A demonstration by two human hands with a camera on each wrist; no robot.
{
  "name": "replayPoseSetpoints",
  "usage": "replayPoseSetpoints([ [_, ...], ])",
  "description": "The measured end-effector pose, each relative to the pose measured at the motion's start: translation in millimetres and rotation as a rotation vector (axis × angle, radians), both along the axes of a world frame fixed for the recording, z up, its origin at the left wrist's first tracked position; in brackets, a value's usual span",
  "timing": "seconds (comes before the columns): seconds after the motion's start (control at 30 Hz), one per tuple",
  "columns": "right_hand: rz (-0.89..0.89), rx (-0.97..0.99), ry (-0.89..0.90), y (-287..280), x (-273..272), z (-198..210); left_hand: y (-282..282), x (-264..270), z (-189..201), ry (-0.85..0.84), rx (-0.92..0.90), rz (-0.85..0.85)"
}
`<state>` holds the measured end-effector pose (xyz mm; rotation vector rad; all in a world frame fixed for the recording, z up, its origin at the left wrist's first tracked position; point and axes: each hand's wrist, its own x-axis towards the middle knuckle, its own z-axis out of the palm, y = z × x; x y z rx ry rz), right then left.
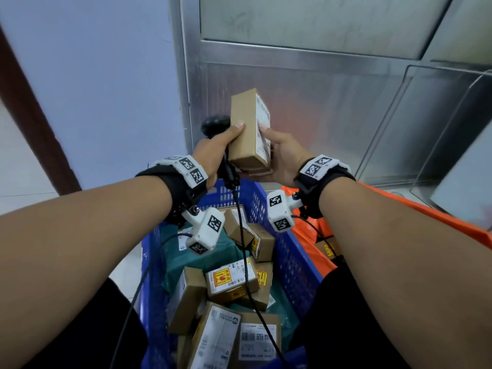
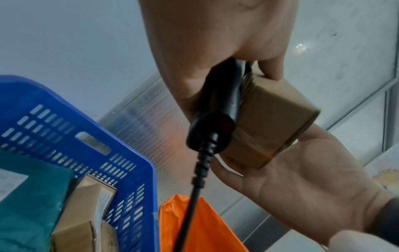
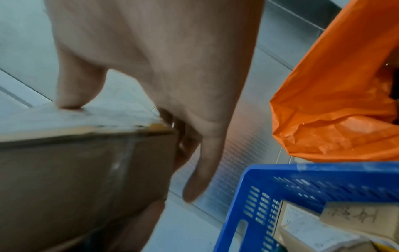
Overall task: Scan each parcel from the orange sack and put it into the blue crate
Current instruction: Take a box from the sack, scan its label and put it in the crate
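A tall brown cardboard parcel [image 1: 249, 129] with a white label stands upright in the air above the far end of the blue crate [image 1: 288, 251]. My right hand [image 1: 279, 155] grips its lower end, thumb on the label face, palm [image 2: 302, 179] underneath. My left hand [image 1: 219, 147] grips the handle of a black corded scanner [image 1: 215, 123], and its thumb presses the parcel's left face. The scanner [image 2: 218, 110] lies against the parcel [image 2: 274, 119]. The orange sack [image 1: 426, 209] lies open to the right of the crate.
Several labelled parcels [image 1: 231, 280] and a green bag [image 1: 213, 251] fill the crate. The scanner cable [image 1: 243, 249] hangs down across them. Another parcel [image 1: 326, 249] shows in the sack's mouth. Metal panels [image 1: 319, 89] stand close behind.
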<state>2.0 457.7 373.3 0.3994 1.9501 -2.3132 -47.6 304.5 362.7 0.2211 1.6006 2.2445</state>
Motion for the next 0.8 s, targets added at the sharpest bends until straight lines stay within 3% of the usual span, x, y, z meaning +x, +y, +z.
replayPoseSetpoints([
  [0.1, 0.146, 0.016, -0.024, 11, 7, -5, -3, 3, -2, -0.001, -0.029, -0.048],
  [0.2, 0.179, -0.003, -0.016, 29, 9, -14, -5, 1, -8, 0.041, -0.09, -0.059],
  [0.33, 0.023, 0.006, 0.075, 39, 6, -11, -1, 1, -11, 0.082, -0.145, -0.018],
  [0.47, -0.162, 0.157, 0.039, 43, -4, -11, 1, 0, -16, 0.125, -0.207, -0.008],
  [0.67, -0.233, 0.363, -0.103, 47, -12, -24, -2, -3, -23, 0.118, -0.204, -0.026],
  [0.8, -0.279, 0.398, -0.12, 48, -14, -25, -6, -2, -23, 0.11, -0.226, -0.069],
])
